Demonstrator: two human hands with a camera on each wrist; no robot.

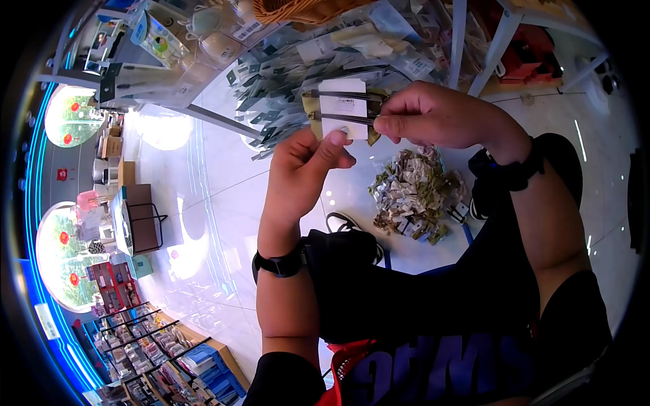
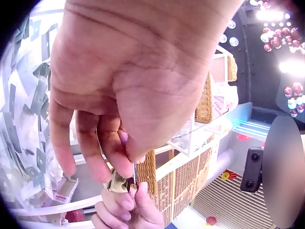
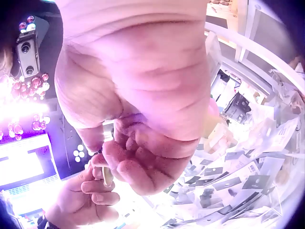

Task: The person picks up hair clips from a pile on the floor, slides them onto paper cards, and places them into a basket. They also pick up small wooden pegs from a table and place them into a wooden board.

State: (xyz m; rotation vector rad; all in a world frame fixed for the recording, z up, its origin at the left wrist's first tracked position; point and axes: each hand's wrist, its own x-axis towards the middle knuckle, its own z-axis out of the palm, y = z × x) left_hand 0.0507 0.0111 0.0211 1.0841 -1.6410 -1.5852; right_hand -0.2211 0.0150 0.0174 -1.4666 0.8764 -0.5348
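My left hand (image 1: 298,169) holds a white card (image 1: 335,125) by its lower edge, thumb over the front face and fingers behind. Two dark bands (image 1: 345,119) run across the card, which carries a printed barcode. Olive fabric (image 1: 310,108) sticks out on both sides of the card. From the other side, my right hand (image 1: 440,118) pinches the right end of the bands between thumb and forefinger. A bit of the olive fabric (image 2: 116,183) shows between the hands in the left wrist view. In the right wrist view my right hand (image 3: 138,86) hides most of the card.
Many clear packets with dark tags (image 1: 277,81) hang beyond my hands. On the floor between my feet lies a heap of olive and beige packaged items (image 1: 416,189). A wicker basket (image 1: 305,8) stands above the packets. Metal rack posts (image 1: 458,40) rise at the upper right.
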